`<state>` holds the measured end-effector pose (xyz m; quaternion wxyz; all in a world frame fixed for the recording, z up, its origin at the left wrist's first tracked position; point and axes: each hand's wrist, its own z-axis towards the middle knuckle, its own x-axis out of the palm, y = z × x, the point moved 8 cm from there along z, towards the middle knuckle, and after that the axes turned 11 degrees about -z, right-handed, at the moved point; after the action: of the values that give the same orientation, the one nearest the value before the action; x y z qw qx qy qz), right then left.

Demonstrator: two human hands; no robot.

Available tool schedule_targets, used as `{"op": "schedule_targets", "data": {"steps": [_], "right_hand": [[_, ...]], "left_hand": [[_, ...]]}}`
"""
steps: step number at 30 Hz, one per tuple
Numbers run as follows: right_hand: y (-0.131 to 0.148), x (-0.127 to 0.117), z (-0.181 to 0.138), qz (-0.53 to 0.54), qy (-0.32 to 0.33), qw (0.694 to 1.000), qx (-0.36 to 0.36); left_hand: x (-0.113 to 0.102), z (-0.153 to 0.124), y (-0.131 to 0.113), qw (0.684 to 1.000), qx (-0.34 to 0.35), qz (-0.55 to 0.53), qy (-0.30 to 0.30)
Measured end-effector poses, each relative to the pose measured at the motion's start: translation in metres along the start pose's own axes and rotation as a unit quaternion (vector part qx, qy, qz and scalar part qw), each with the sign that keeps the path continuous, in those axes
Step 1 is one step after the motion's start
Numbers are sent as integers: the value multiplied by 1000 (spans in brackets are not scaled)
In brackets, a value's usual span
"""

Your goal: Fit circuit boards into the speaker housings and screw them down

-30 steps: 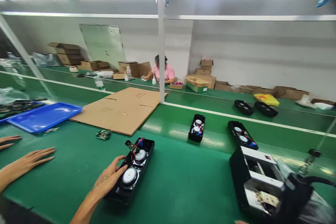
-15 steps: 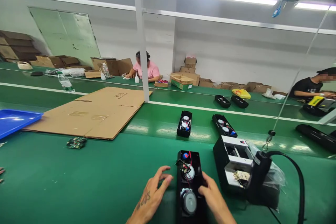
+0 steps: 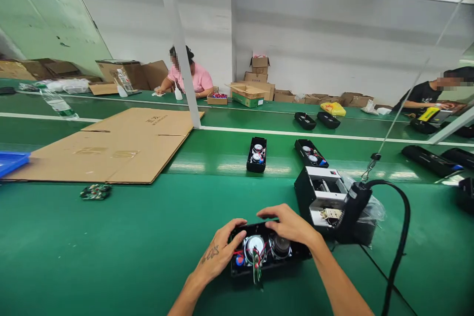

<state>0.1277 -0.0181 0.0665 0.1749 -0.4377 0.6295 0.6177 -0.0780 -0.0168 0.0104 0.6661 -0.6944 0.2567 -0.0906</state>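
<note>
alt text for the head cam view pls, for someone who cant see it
The left hand and right hand hold a black speaker housing with two exposed drivers and red wires on a green workbench. A black-and-white machine sits to the right, flattened cardboard to the left, and a co-worker sits farther away.

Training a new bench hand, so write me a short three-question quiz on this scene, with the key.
1. What lies under both the left hand and the right hand?
A) a blue tray
B) an open black speaker housing
C) a flattened cardboard sheet

2. True or false: the green circuit board lies on the green work surface, apart from both hands.

3. Which hand has the tattoo?

Key: 1 B; 2 true; 3 left hand.
</note>
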Motion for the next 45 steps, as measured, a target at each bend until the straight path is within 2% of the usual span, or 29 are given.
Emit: {"op": "schedule_targets", "data": {"steps": [3,4,6,8,10,13,16,19,21,23,29,32,34,37,41,45], "right_hand": [[-17,-25,-41,4,-127,991,51],[-18,-28,-55,2,-152,987,58],[-13,-16,-79,-2,-151,987,53],[-1,11,-94,-3,-121,992,37],[14,40,-100,-9,-120,992,20],[33,63,-97,-24,-209,977,-24],[34,60,-88,33,-304,952,-25],[8,49,-76,171,-328,926,76],[-7,43,-71,254,-316,906,121],[-14,33,-69,277,-291,908,121],[-7,-9,-80,100,-157,981,52],[14,-19,-83,-20,-119,992,-28],[30,-14,-81,-94,-109,987,-72],[49,12,-75,-197,-63,972,-111],[61,43,-71,-301,3,947,-108],[59,50,-70,-321,43,942,-93]], "left_hand": [[4,-1,-2,1000,5,8,3],[4,-1,-3,1000,9,6,2],[6,-1,-4,1000,15,-1,0],[7,-1,-3,1000,21,-6,-6],[7,-1,-4,999,30,-7,-11],[8,-2,-6,999,45,-4,-11],[8,-3,-8,999,52,7,-10],[9,-4,-10,998,66,17,-9],[10,-6,-12,996,84,20,-7],[11,-9,-16,994,110,19,-6],[11,-29,-36,984,179,19,8],[17,-38,-48,977,198,66,36],[23,-42,-55,969,211,119,51],[36,-43,-56,950,212,215,80],[50,-42,-43,922,201,315,98],[57,-45,-37,913,217,335,85]]}}
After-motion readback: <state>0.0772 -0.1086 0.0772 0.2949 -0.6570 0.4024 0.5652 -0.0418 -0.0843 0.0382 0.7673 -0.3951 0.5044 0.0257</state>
